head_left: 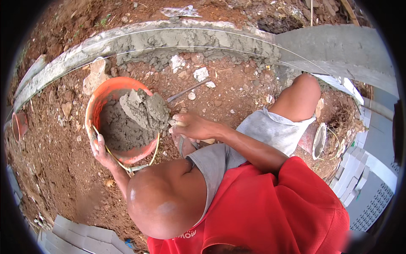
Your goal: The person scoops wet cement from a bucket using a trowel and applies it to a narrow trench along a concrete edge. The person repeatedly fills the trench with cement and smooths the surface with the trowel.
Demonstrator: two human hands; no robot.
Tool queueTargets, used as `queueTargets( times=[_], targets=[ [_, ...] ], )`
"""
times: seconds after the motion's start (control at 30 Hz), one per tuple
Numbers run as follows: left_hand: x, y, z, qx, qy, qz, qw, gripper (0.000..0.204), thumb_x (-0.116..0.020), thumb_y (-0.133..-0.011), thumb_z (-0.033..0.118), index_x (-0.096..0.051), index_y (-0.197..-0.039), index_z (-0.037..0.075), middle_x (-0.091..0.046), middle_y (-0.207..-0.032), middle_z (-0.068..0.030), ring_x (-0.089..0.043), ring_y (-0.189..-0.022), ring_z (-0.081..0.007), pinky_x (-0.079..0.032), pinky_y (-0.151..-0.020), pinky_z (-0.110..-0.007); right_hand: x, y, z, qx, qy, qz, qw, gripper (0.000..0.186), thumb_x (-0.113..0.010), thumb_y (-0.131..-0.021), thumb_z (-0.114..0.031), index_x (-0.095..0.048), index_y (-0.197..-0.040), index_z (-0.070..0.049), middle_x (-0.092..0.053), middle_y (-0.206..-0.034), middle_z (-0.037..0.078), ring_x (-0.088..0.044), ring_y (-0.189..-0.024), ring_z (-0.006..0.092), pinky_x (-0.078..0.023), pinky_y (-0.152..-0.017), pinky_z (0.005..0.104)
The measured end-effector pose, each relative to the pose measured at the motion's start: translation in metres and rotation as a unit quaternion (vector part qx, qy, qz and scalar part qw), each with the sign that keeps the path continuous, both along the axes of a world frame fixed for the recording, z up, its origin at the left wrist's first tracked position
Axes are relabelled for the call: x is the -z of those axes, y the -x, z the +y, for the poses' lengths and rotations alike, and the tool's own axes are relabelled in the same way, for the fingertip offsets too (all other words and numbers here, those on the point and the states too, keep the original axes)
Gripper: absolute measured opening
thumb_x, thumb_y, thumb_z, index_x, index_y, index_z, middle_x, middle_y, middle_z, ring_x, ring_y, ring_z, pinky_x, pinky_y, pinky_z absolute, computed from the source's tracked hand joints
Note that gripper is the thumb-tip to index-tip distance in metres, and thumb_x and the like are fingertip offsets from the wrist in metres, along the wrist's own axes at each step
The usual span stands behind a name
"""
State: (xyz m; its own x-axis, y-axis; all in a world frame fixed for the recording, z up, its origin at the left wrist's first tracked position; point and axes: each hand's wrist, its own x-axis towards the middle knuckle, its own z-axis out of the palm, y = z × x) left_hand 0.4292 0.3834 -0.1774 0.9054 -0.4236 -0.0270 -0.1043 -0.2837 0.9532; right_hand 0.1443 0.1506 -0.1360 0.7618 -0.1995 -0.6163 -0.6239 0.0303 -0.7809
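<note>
An orange bucket (89, 116) stands on the soil in front of me, with wet grey mortar (120, 131) inside. My left hand (102, 153) grips the bucket's near-left rim, its fingers bent over the edge. Closed round a trowel (171, 122) is my right hand (189, 126), at the bucket's right side. A thick mortar lump (146, 110) covers the trowel blade, which is held over the bucket's right half. The bucket's handle (155, 150) hangs down on the near side.
Beyond the bucket runs a low, mortar-faced wall (182, 40) with taut string lines (203, 47) along it. A thin metal rod (186, 91) and pale stones (201, 74) lie between. Another bucket (320, 142) lies at right; grey blocks (84, 237) sit at lower left.
</note>
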Motion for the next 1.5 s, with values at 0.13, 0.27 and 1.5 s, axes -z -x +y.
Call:
queueTargets(
  times=[0.13,0.27,1.5],
  targets=[
    [-0.019,0.019,-0.033,0.062,0.074,0.022,0.995,0.066,-0.059,-0.104,0.026,-0.039,-0.160,-0.004,-0.040,-0.165,-0.0188,-0.037,-0.152,-0.0305,-0.023,-0.128,-0.047,-0.007,0.058,-0.031,0.191,0.024,0.056,0.980,0.041,-0.063,-0.099,-0.038,-0.061,-0.102,0.002,-0.069,-0.083,0.017,-0.066,-0.060,0.0262,-0.056,-0.070,0.0476],
    [-0.015,0.013,-0.021,0.036,-0.018,-0.014,0.999,0.067,-0.057,-0.106,0.029,-0.038,-0.161,-0.002,-0.039,-0.166,-0.0192,-0.037,-0.153,-0.0309,-0.023,-0.128,-0.048,0.005,0.090,-0.070,0.465,-0.009,0.064,0.883,0.023,-0.069,-0.100,-0.028,-0.059,-0.099,-0.007,-0.060,-0.073,0.002,-0.058,-0.055,0.0120,-0.049,-0.049,0.0334],
    [-0.011,0.013,-0.011,-0.029,-0.085,-0.004,0.996,0.071,-0.061,-0.105,0.045,-0.047,-0.155,-0.004,-0.045,-0.161,-0.0227,-0.044,-0.147,-0.0325,-0.033,-0.123,-0.048,0.003,0.297,-0.238,0.596,0.028,0.241,0.766,0.034,-0.056,-0.104,-0.039,-0.060,-0.108,-0.005,-0.055,-0.080,0.003,-0.055,-0.056,0.0162,-0.051,-0.048,0.0362]
  ],
)
